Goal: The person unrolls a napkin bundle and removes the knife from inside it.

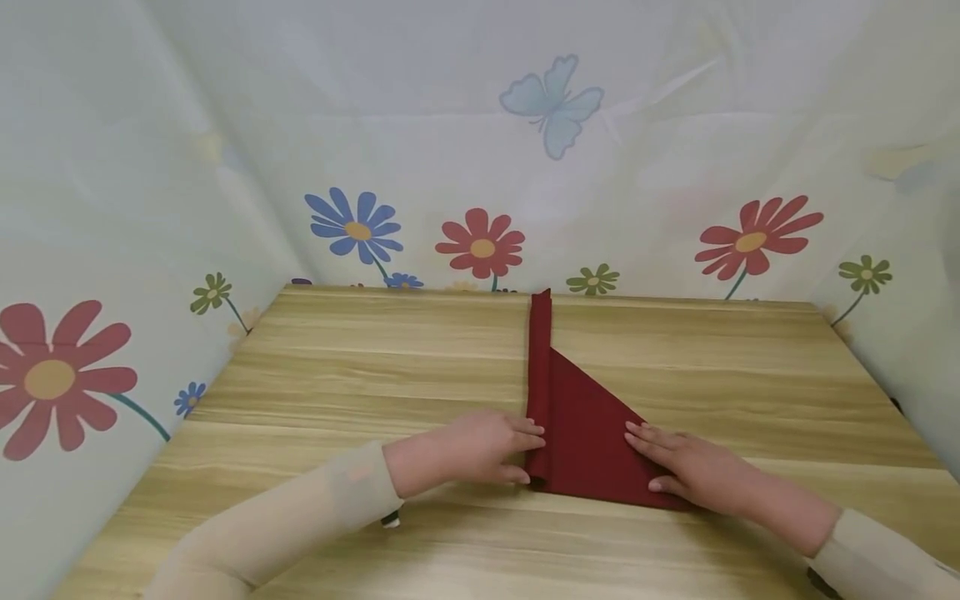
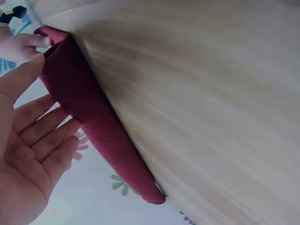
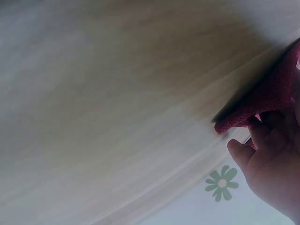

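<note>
A dark red cloth (image 1: 588,433) lies on the wooden table, its left side rolled into a narrow upright strip (image 1: 539,367) and its right part flat, with a slanting edge. My left hand (image 1: 483,450) touches the lower part of the roll from the left. In the left wrist view its fingers are fairly straight against the rolled cloth (image 2: 89,101), with the thumb near the roll's open end. Over the lower right corner of the cloth rests my right hand (image 1: 697,471), fingers extended. The right wrist view shows its fingers against the cloth edge (image 3: 267,96), partly cut off.
The wooden table (image 1: 375,358) spreads around the cloth on all sides. A pale backdrop (image 1: 420,133) with printed flowers and a butterfly stands along its back and sides. A small dark object (image 1: 391,518) shows beside the left forearm.
</note>
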The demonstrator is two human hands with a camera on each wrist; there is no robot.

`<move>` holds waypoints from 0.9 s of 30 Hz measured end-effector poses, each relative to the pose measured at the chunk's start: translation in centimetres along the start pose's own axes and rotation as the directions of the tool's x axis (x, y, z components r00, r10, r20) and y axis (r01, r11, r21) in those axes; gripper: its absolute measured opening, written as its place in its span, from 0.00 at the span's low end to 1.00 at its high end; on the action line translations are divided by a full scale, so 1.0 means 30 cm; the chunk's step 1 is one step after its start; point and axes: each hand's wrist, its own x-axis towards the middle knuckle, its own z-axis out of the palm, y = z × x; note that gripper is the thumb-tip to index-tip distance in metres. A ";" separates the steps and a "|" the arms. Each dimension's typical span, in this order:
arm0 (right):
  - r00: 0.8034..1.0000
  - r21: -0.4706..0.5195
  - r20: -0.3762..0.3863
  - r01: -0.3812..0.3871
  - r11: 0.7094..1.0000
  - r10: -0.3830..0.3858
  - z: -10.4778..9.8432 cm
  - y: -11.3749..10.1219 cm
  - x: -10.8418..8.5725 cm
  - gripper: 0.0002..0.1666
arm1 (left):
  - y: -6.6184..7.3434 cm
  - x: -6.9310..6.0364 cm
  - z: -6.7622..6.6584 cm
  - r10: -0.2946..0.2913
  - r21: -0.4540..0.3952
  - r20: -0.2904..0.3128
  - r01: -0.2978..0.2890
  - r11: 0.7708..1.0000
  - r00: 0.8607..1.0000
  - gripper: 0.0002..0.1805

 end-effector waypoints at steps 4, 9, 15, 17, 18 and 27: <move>1.000 0.000 0.002 0.002 1.000 -0.002 -0.006 0.017 -0.010 0.37 | -0.009 -0.017 0.017 -0.004 0.017 -0.022 0.005 1.000 1.000 0.26; 0.999 0.024 0.027 -0.024 0.999 0.023 -0.013 0.036 -0.029 0.37 | -0.023 -0.031 0.052 -0.006 0.008 -0.043 0.006 1.000 0.999 0.24; 0.999 0.019 0.031 -0.014 1.000 0.013 -0.016 0.045 -0.033 0.37 | -0.028 -0.027 0.054 -0.007 -0.052 -0.047 0.004 0.999 0.999 0.22; 0.999 0.013 0.033 -0.007 1.000 0.006 -0.019 0.043 -0.028 0.37 | -0.028 -0.020 0.042 -0.006 -0.054 -0.042 0.004 0.999 0.999 0.21; 0.999 0.012 0.040 -0.005 1.000 0.005 -0.022 0.042 -0.024 0.37 | -0.028 -0.017 0.034 -0.004 -0.052 -0.040 0.002 0.999 0.999 0.20; 0.995 0.030 0.087 -0.044 0.999 0.042 -0.049 0.026 -0.012 0.37 | -0.012 0.032 -0.003 0.017 -0.011 -0.012 -0.017 1.000 1.000 0.20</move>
